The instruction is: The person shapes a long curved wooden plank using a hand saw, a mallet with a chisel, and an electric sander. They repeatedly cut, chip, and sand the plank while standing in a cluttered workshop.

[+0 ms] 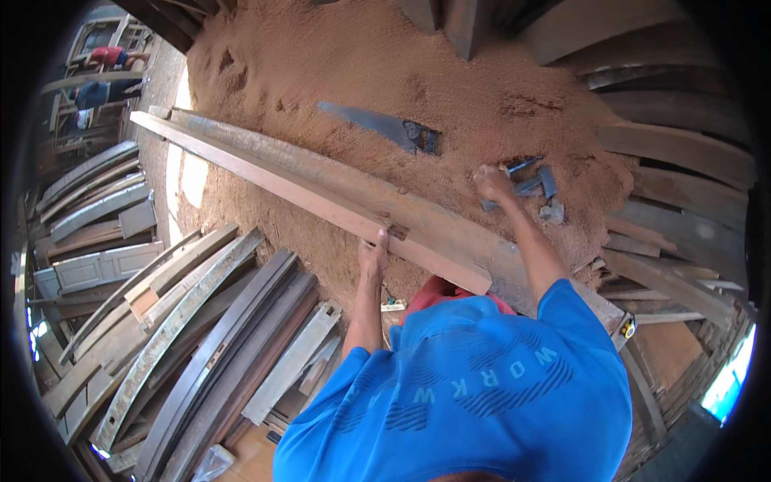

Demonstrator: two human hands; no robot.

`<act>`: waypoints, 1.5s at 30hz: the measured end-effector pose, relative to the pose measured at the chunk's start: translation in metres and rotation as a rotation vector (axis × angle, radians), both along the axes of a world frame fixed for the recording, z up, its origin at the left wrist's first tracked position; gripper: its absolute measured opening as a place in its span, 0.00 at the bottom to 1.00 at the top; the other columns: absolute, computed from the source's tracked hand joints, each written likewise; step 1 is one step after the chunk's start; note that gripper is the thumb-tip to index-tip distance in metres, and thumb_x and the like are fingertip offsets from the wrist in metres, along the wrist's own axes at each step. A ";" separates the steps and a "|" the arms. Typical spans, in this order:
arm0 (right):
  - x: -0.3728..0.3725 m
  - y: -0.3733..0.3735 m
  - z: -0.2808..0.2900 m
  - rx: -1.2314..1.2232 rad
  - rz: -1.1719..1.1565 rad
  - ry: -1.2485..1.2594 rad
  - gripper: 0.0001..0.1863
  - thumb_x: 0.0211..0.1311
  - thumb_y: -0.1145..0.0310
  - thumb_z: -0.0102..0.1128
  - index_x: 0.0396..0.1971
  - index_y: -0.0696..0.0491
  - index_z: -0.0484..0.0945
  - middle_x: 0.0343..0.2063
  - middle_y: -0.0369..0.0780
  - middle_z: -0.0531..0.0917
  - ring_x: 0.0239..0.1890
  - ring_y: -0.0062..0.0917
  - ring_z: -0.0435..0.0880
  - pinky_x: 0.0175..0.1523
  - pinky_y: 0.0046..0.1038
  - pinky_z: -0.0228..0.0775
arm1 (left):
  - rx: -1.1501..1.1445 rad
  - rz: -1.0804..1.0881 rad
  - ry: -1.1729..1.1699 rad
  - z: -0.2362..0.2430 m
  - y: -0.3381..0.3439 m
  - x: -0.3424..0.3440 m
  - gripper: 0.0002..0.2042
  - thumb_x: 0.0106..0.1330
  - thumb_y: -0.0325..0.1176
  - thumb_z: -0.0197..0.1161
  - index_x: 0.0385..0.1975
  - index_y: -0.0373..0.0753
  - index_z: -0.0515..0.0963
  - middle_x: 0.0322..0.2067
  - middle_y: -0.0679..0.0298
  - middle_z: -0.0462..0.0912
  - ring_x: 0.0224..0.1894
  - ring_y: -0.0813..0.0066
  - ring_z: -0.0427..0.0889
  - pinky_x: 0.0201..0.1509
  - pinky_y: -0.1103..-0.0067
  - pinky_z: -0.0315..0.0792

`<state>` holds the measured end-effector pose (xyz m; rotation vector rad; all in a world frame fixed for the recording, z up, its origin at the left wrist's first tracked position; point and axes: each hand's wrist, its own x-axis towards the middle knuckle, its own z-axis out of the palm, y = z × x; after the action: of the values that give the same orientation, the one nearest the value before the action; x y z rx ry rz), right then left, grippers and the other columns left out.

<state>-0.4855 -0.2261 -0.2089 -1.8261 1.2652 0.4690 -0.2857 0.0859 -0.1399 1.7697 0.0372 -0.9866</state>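
Over on the far left, two people, one in a red top (106, 56) and one in a dark top (93, 95), are in the background, with a big stack of old timber (181, 357) below them. Next comes the pinkish beam (265, 178), lying lengthwise along a heavy weathered plank (321, 165) above the sawdust (273, 48). Its long axis runs diagonally: far end up and left, near end down and right by the person's body. Left hand (373, 255) has its grip clamped on the beam's near edge, thumb on top, right by a cut slot. Past that, a handsaw (377, 127) lies flat, blade pointing left. Blue shirt (458, 377) has pale capitals over dark striped blocks, only lettering I can make out. Right hand (491, 183) is down at some dark metal tools (530, 183), fingers curled; can't tell if that grip's closed on one. Farthest right: more stacked boards (683, 161).
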 end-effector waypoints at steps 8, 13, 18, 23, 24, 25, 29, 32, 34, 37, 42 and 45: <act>0.006 0.001 -0.097 -0.027 -0.221 0.072 0.25 0.63 0.53 0.55 0.53 0.56 0.75 0.54 0.52 0.79 0.60 0.41 0.77 0.64 0.41 0.67 | 0.070 -0.007 -0.012 -0.008 0.012 -0.005 0.23 0.66 0.42 0.69 0.54 0.36 0.72 0.43 0.62 0.81 0.42 0.74 0.79 0.44 0.73 0.76; -0.108 0.024 -0.101 -0.162 -0.308 0.513 0.37 0.63 0.57 0.57 0.72 0.44 0.58 0.67 0.46 0.66 0.68 0.46 0.65 0.67 0.48 0.60 | 0.164 0.017 -0.017 0.010 0.007 -0.006 0.24 0.66 0.43 0.68 0.53 0.31 0.73 0.45 0.60 0.80 0.47 0.73 0.76 0.51 0.76 0.71; -0.174 0.011 -0.108 -0.061 -0.235 0.746 0.42 0.62 0.64 0.57 0.75 0.48 0.49 0.73 0.45 0.54 0.71 0.48 0.58 0.70 0.52 0.51 | 0.287 -0.136 -0.088 0.022 0.005 0.004 0.23 0.68 0.45 0.66 0.50 0.30 0.71 0.40 0.63 0.78 0.40 0.78 0.76 0.44 0.80 0.74; -0.226 -0.008 -0.184 -0.130 -0.287 0.623 0.47 0.60 0.72 0.56 0.76 0.45 0.42 0.75 0.42 0.48 0.73 0.52 0.51 0.72 0.54 0.48 | 0.187 -0.092 0.020 0.024 0.010 0.021 0.20 0.71 0.43 0.63 0.53 0.33 0.73 0.46 0.59 0.81 0.45 0.70 0.81 0.52 0.71 0.78; -0.227 -0.013 -0.190 -0.155 -0.290 0.598 0.46 0.61 0.71 0.56 0.76 0.45 0.40 0.75 0.42 0.48 0.73 0.52 0.51 0.73 0.55 0.47 | 0.145 -0.091 0.046 0.022 0.011 0.019 0.21 0.71 0.43 0.63 0.54 0.34 0.72 0.48 0.59 0.81 0.47 0.68 0.82 0.54 0.69 0.77; -0.228 -0.014 -0.189 -0.182 -0.300 0.578 0.46 0.62 0.71 0.55 0.76 0.44 0.39 0.75 0.42 0.48 0.74 0.52 0.51 0.73 0.56 0.47 | 0.201 0.005 0.039 0.032 -0.007 0.007 0.25 0.65 0.47 0.69 0.52 0.36 0.73 0.45 0.62 0.81 0.46 0.70 0.81 0.52 0.68 0.77; -0.237 -0.005 -0.171 -0.114 -0.195 0.640 0.42 0.63 0.64 0.55 0.75 0.45 0.47 0.74 0.44 0.52 0.72 0.53 0.55 0.71 0.60 0.45 | 0.033 0.041 0.213 0.034 -0.021 -0.006 0.25 0.68 0.46 0.66 0.57 0.35 0.72 0.52 0.58 0.81 0.52 0.64 0.81 0.55 0.61 0.78; -0.268 -0.002 -0.186 -0.079 -0.253 0.611 0.42 0.63 0.60 0.55 0.75 0.43 0.47 0.72 0.45 0.56 0.72 0.52 0.56 0.73 0.57 0.44 | 0.032 -0.001 0.237 0.035 -0.029 -0.003 0.26 0.67 0.46 0.66 0.58 0.35 0.71 0.53 0.59 0.80 0.52 0.65 0.81 0.56 0.62 0.78; -0.273 -0.019 -0.144 0.052 -0.286 0.551 0.41 0.61 0.55 0.58 0.73 0.44 0.54 0.73 0.45 0.54 0.72 0.53 0.56 0.72 0.57 0.46 | 0.018 -0.010 0.204 0.034 -0.020 -0.009 0.27 0.66 0.47 0.67 0.58 0.35 0.72 0.53 0.59 0.80 0.52 0.65 0.81 0.57 0.63 0.77; -0.322 0.011 -0.181 -0.040 -0.187 0.461 0.37 0.55 0.49 0.64 0.65 0.48 0.68 0.70 0.46 0.63 0.69 0.50 0.64 0.69 0.52 0.56 | 0.014 -0.044 0.181 0.036 -0.026 -0.007 0.26 0.66 0.47 0.66 0.57 0.35 0.72 0.52 0.60 0.81 0.52 0.66 0.81 0.57 0.64 0.77; -0.398 0.050 -0.234 0.217 -0.611 0.122 0.33 0.50 0.45 0.71 0.52 0.53 0.81 0.54 0.47 0.82 0.55 0.40 0.81 0.59 0.40 0.72 | 0.060 -0.020 0.138 0.032 -0.021 -0.006 0.24 0.68 0.46 0.65 0.56 0.36 0.72 0.51 0.60 0.81 0.51 0.66 0.81 0.56 0.66 0.77; -0.393 0.051 -0.175 0.208 -0.864 -0.052 0.33 0.51 0.46 0.71 0.53 0.52 0.80 0.48 0.47 0.85 0.52 0.38 0.84 0.57 0.35 0.73 | 0.047 -0.044 0.119 0.031 -0.018 -0.004 0.25 0.68 0.47 0.65 0.57 0.37 0.71 0.51 0.60 0.81 0.51 0.66 0.81 0.56 0.66 0.77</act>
<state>-0.8781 -0.1748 -0.3838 -0.9710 1.7344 0.0602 -0.2901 0.0681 -0.1093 1.7597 0.0977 -1.1299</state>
